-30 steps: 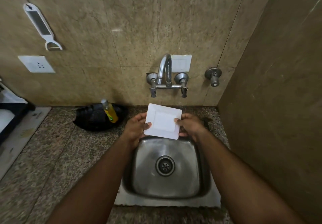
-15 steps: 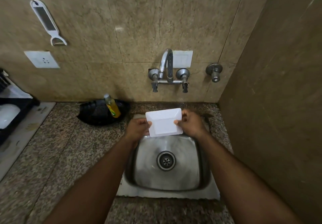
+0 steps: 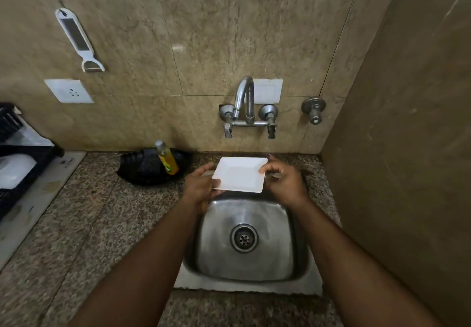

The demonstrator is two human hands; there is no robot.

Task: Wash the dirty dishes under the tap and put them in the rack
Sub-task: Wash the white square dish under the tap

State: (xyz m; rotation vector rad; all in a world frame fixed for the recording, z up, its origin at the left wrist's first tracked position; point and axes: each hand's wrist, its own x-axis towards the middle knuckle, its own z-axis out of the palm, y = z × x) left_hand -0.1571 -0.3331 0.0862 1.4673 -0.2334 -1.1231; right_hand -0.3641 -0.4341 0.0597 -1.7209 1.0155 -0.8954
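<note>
A small white square plate [image 3: 239, 175] is held over the back edge of the steel sink [image 3: 244, 273], lying nearly flat. My left hand [image 3: 200, 186] grips its left edge and my right hand [image 3: 284, 181] grips its right edge. The chrome tap [image 3: 246, 102] rises from the wall straight behind the plate; no water stream is visible. The black dish rack [image 3: 23, 148] stands at the far left edge of the view, with a white dish [image 3: 12, 171] inside it.
A black bowl-shaped holder [image 3: 142, 171] with a yellow soap bottle [image 3: 167, 158] sits on the granite counter left of the sink. A white peeler [image 3: 76, 39] and a socket [image 3: 68, 91] are on the back wall. A side wall closes in the right.
The plate has tipped from facing me to lying almost flat, still in both hands. The view has shifted so the rack shows more at the left.
</note>
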